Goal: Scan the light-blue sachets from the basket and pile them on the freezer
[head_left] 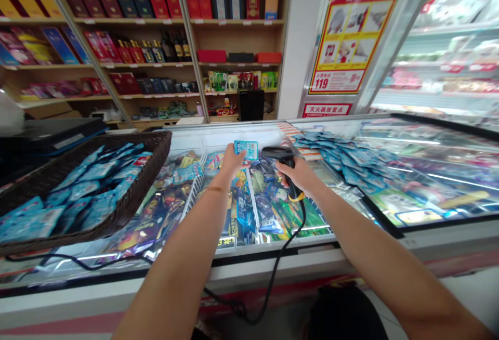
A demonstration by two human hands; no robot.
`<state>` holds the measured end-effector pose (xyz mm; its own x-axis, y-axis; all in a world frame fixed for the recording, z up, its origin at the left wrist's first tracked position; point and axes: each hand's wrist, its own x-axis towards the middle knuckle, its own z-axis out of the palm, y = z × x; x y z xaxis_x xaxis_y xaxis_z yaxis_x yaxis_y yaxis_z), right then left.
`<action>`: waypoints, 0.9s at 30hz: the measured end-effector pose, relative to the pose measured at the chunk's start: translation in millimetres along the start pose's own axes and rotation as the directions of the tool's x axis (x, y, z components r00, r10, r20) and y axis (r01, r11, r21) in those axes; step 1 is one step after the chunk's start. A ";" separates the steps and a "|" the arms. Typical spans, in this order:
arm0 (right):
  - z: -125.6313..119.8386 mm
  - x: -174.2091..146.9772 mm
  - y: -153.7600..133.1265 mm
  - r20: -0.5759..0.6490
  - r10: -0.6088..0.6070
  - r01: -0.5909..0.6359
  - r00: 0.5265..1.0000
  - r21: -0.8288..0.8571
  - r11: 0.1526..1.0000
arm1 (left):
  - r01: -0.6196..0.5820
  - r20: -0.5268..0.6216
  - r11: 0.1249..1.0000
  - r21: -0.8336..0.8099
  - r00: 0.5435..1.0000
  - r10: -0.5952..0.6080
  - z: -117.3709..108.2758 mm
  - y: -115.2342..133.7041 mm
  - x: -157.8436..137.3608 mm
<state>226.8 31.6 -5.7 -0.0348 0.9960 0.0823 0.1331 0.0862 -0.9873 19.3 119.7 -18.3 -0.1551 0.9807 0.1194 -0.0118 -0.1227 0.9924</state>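
In the middle of the head view, my left hand [233, 159] is closed on the edge of a small blue packet [249, 149], whose printed face is toward me. Just right of it, my right hand [293, 174] wraps round the grip of a black and yellow barcode scanner [278, 152]. The scanner's head points left at the packet, with a small gap between them. A black cable [281, 249] hangs from the scanner's handle toward me. Similar blue packets [97, 171] fill a brown wicker basket [158, 160] on the left, and a loose pile of blue packets [351, 155] lies on the right.
Beneath my hands is a chest freezer [268, 262] with glass lids, holding colourful bagged goods and white wire dividers [250, 194]. Shelves [136, 20] of boxes and bottles stand behind it. A red and yellow poster [343, 33] hangs on the pillar. A refrigerated display [440, 64] is at right.
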 end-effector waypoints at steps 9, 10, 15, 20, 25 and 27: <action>0.9 -1.5 -2.1 -0.013 0.002 -0.002 1.000 -0.043 0.999 | -0.011 -0.126 1.000 -0.005 0.992 0.011 -5.6 -15.2 -3.2; 0.7 -1.5 -1.5 -0.014 -0.003 0.002 1.000 -0.052 0.999 | -0.032 -0.142 0.999 0.006 0.989 0.033 -4.9 -16.3 -2.5; 1.2 -3.1 -2.0 -0.018 -0.014 0.013 1.000 -0.047 0.999 | -0.095 -0.137 0.995 -0.033 0.986 0.090 -4.5 -20.2 -0.6; 3.4 -6.3 -4.4 -0.009 -0.031 0.030 0.999 -0.068 0.997 | -0.046 -0.105 0.984 -0.174 0.994 0.028 -6.7 -17.1 -3.7; 5.1 -8.3 -4.8 0.012 -0.041 0.042 0.999 -0.085 0.996 | -0.065 -0.069 0.983 -0.173 0.996 0.054 -6.3 -22.6 -0.1; 4.7 -8.2 -3.8 0.021 -0.044 0.046 0.999 -0.098 0.994 | -0.068 -0.063 0.984 -0.165 0.996 0.058 -6.4 -26.0 2.4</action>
<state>222.0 23.0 -3.2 -0.0617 0.9906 0.1224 0.2275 0.1333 -0.9646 12.9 124.2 -43.9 -0.2173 0.9604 0.1745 -0.1639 -0.2122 0.9634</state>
